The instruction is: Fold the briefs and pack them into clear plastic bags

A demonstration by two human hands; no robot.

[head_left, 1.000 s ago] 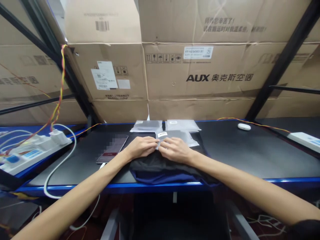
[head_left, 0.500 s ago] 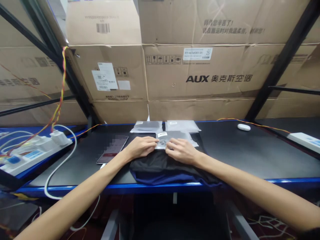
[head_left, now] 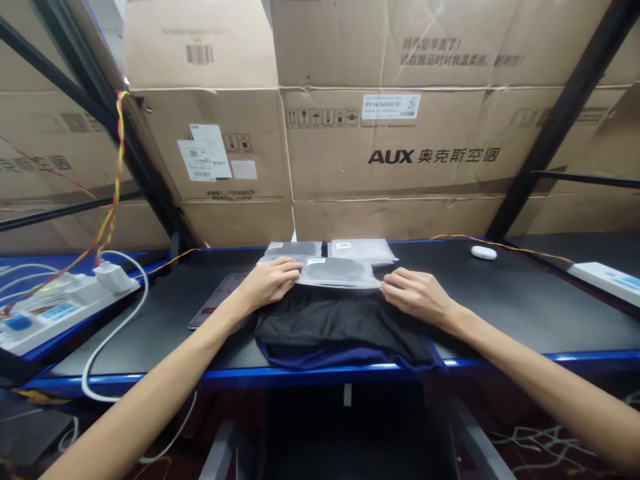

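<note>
A translucent plastic bag [head_left: 340, 273] with a small white label and something dark inside lies between my hands. My left hand [head_left: 274, 281] is closed on its left edge, fingers pressed together. At the opposite corner, my right hand [head_left: 415, 293] pinches the bag's edge. Below the bag, a black and dark blue cloth [head_left: 340, 327] lies crumpled at the table's front edge. Two more labelled bags rest behind: a dark-filled bag [head_left: 290, 251] on the left and a paler bag [head_left: 363, 250] on the right.
A phone [head_left: 215, 303] lies left of my left forearm. White power strips stand at the left [head_left: 60, 310] and the right [head_left: 607, 283], with cables around the left one. A small white case [head_left: 483, 253] sits at the back right. Large cardboard boxes [head_left: 390, 180] wall off the back.
My right hand has moved right, from the bag's middle to its right corner. My left hand has shifted slightly left and up. The bag now lies spread wider between them.
</note>
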